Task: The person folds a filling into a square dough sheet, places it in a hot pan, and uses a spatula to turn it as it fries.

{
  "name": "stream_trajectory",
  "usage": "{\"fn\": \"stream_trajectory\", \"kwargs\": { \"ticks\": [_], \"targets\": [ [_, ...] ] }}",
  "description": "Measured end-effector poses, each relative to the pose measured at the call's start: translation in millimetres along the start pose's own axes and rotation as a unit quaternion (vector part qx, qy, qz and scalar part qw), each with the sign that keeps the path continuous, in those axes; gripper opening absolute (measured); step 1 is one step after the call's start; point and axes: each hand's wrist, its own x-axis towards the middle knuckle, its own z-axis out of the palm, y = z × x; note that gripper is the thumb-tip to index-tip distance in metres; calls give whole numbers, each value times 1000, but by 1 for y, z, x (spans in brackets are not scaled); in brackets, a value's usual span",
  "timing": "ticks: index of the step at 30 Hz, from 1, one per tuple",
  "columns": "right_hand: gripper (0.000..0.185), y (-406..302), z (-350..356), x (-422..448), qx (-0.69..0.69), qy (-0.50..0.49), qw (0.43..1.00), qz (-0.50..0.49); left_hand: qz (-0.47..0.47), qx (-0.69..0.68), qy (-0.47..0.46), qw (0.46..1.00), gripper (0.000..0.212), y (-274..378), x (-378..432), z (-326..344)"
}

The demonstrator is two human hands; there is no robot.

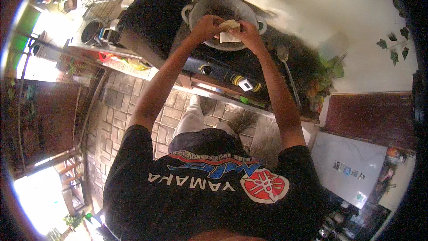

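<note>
Both hands meet over a wide metal wok (220,6) with two loop handles, which sits on a black gas stove (214,62). Between them is a small pale packet (230,37), whitish below and yellowish at its upper part; whether it is paper or plastic is unclear. My left hand (207,26) grips its left side, and my right hand (248,33) pinches the right side. The wok's inside is partly hidden by the hands and too dim to make out its contents.
A metal spatula (288,70) lies right of the wok. The stove front carries a black knob (206,70) and a white device (245,85). A wall (301,3) rises behind. Dishes and a wire rack (103,5) stand far left; a white refrigerator (347,160) is at right.
</note>
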Motion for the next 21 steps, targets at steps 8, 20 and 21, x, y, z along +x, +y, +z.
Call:
{"fn": "stream_trajectory", "kwargs": {
  "ticks": [8, 20, 21],
  "targets": [
    [36, 62, 0, -3, -40, 2, 998, 53, 117, 187, -39, 974, 43, -87, 66, 62],
    [36, 73, 7, -19, -207, 39, 977, 33, -78, 263, -122, 954, 30, -56, 76, 81],
    [36, 75, 5, -22, -247, 41, 968, 27, -75, 278, -125, 949, 29, -46, 79, 83]
  ]
}}
